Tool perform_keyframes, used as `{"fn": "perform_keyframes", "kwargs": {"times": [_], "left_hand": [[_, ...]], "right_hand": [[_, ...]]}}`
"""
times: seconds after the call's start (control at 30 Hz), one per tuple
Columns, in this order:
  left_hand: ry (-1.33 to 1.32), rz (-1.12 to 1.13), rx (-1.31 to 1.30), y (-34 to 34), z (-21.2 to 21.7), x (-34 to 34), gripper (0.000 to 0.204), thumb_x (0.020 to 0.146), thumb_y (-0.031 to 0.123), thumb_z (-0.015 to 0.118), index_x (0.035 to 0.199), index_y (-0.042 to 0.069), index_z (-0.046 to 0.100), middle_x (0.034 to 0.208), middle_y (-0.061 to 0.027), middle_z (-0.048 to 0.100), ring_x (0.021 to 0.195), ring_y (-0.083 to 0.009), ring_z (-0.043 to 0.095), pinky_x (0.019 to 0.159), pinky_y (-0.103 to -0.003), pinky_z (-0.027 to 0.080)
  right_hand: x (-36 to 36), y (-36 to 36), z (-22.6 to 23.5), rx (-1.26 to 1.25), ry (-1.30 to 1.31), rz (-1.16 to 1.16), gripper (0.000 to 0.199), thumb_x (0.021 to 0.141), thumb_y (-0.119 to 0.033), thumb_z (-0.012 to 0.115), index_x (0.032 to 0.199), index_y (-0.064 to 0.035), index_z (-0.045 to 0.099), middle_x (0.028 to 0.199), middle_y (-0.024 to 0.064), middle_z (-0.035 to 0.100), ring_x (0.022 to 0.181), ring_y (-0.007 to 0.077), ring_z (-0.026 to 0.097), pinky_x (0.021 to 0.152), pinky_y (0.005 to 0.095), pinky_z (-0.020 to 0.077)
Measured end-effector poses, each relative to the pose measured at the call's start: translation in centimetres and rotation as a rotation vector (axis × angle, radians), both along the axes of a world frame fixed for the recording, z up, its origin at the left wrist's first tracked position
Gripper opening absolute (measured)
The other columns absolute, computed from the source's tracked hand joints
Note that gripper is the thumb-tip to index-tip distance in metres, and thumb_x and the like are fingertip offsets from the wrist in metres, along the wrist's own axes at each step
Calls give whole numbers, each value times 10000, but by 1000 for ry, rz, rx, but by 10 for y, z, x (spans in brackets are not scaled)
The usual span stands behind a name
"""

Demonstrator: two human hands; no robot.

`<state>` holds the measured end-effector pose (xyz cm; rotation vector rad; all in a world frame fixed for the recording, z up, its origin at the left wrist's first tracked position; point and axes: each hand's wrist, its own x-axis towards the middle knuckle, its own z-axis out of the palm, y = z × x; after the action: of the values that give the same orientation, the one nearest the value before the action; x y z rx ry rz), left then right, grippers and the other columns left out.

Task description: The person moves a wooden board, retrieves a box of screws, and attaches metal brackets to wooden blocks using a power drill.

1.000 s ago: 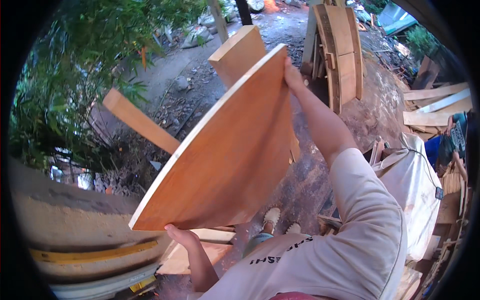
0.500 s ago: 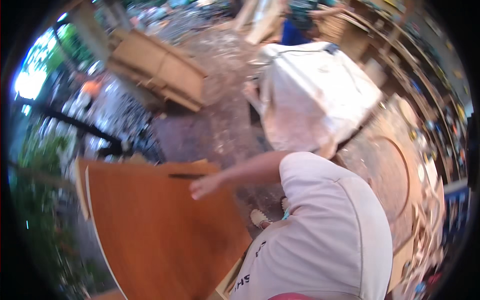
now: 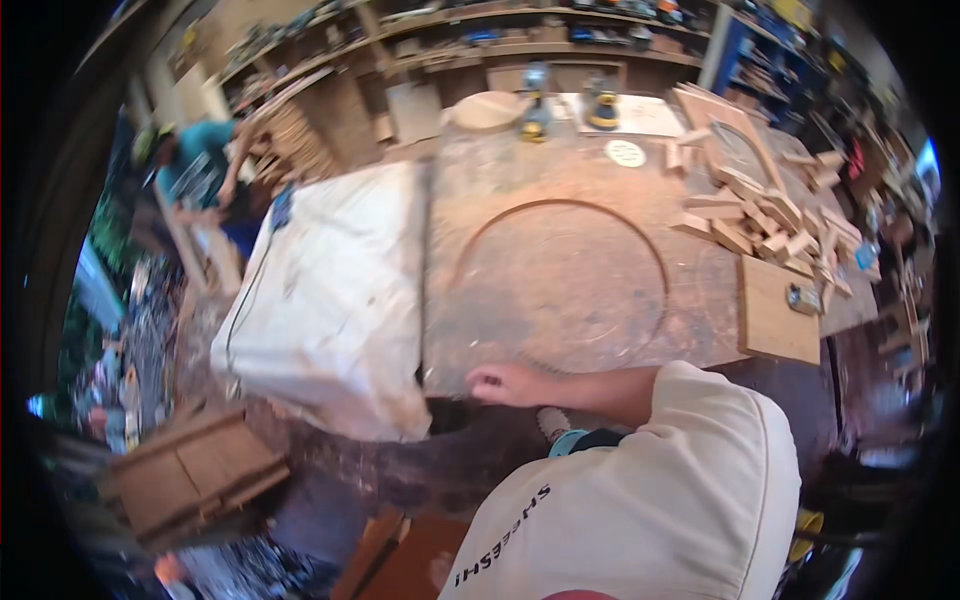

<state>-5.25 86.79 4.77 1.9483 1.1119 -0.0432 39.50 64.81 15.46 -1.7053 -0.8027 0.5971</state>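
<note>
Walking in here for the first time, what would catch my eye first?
Probably the big circular groove marked on the dusty workbench in the middle. Left of it lies a bulky white sack, and a heap of wood offcuts sits at the right. The person's right hand rests empty at the bench's near edge.

The workbench (image 3: 560,290) is dusty reddish brown, marked with a thin dark circle (image 3: 560,285). Beside it lies a white sheet (image 3: 330,300) with a black cable across it. The sleeve (image 3: 650,500) is cream with black lettering. The offcuts (image 3: 770,220) are pale tan, as is the square board (image 3: 775,310). Two sanders (image 3: 570,105) show yellow and black. A person (image 3: 195,160) at the far left wears teal. The crate (image 3: 190,470) is brown, and the shelf frame (image 3: 730,45) blue.
</note>
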Motion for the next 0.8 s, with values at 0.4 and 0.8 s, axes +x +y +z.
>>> {"fn": "perform_keyframes", "kwargs": {"times": [0.4,0.8], "left_hand": [[-862,-947,267,-135,244,788,264,901,204,637,1076,7,608,951,-107,665,901,-178,632,843,-306,489],[-302,-754,348,-246,178,1137,625,856,486,581,1095,-89,639,1104,-284,640,1105,-423,588,944,-468,448]], "right_hand": [[38,-339,-59,-448,-523,-1253,545,853,-265,648,1305,-20,466,1390,234,412,1305,415,375,1094,469,302],[22,-347,-62,-796,-319,-1211,609,832,-385,665,1303,-45,483,1419,216,389,1347,389,343,1141,466,261]]}}
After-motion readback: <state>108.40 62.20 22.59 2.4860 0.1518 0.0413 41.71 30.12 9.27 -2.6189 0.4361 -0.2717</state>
